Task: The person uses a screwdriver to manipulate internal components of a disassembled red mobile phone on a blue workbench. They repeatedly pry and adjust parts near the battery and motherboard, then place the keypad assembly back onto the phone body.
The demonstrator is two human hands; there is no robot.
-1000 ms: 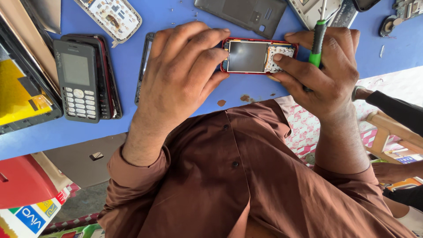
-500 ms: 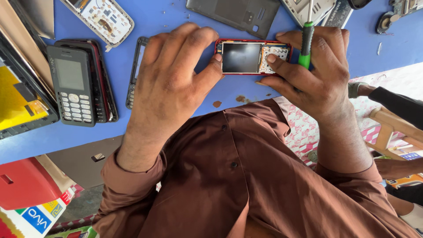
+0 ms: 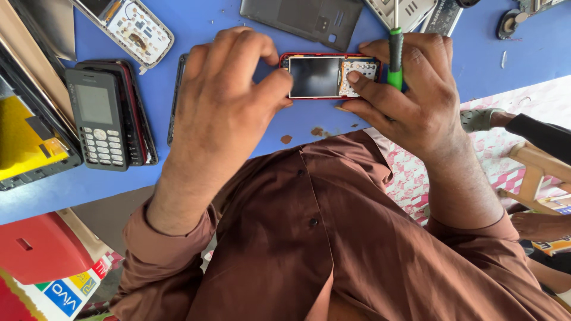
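Observation:
A small red-framed phone [image 3: 324, 76] with a dark screen and bare keypad board lies on the blue table [image 3: 238, 128]. My left hand [image 3: 223, 107] grips its left end between thumb and fingers. My right hand [image 3: 410, 95] presses a finger on the keypad board and holds a green-handled screwdriver [image 3: 395, 56] upright between the fingers. A thin dark frame [image 3: 173, 98] lies partly under my left hand.
A black keypad phone [image 3: 97, 119] rests on a red-edged phone body at the left. An opened phone with white circuit board [image 3: 134, 27], a grey back cover [image 3: 303, 18] and more parts lie at the far edge. Another person's foot [image 3: 482, 119] shows right.
The view has shifted slightly; the phone and both hands sit a little lower in the frame. My grips on the phone and screwdriver are unchanged.

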